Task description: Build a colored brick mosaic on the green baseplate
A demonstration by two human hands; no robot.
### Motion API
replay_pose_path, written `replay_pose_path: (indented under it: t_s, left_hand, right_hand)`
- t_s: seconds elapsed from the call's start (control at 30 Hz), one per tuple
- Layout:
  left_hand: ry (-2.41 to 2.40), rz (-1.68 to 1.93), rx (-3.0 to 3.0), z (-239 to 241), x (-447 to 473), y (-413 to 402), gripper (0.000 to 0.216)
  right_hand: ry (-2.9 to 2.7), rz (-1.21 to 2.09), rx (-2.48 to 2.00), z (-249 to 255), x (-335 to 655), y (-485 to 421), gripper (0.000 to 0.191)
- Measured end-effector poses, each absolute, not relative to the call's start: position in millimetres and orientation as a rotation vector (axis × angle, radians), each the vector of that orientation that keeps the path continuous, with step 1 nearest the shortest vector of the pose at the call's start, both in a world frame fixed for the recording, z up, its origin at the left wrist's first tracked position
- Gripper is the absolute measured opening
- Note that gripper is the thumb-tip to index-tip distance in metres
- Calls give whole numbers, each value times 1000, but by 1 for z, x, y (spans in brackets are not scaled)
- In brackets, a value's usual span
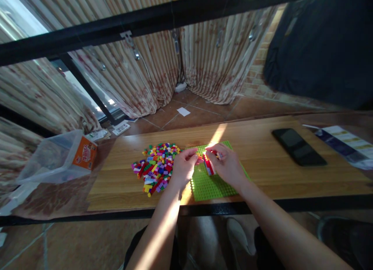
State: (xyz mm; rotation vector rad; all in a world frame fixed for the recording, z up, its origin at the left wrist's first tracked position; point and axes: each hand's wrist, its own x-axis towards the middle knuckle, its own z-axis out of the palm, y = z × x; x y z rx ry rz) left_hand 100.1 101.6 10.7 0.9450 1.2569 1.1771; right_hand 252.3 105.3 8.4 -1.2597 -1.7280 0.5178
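A green studded baseplate (214, 186) lies on the wooden board, with a small build of red and white toy bricks (208, 166) standing on it. My right hand (229, 163) is closed around this build, thumb and fingers touching it and covering its right part. Just left of it, over the baseplate's left edge, my left hand (184, 167) pinches a small orange toy brick (199, 159), partly hidden by the fingertips. Beside my left hand spreads a heap of loose, many-coloured toy bricks (159, 167).
A black phone (298, 146) lies on the wooden board (262, 176) to the right, near a printed packet (346, 143). At the left stands a clear plastic bin (55, 161) with an orange label. A dark bar (163, 17) crosses above, before striped curtains (212, 60).
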Motion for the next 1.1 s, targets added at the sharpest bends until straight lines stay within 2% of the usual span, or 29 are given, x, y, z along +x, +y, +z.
replay_pose_path:
  t_s: [0.2,0.47,1.1]
  left_hand:
    - [1247,1209,1015,7,100,101,29]
    - [1223,1231,1108,6,100,100,22]
    - [1288,1245,1245,10,99,96,12]
  right_hand:
    - [-1800,541,-1235,6,245,100,17]
    - [-1724,675,-1237,2,239,98,22]
    - [-1678,602,-1271,0,238,102,23]
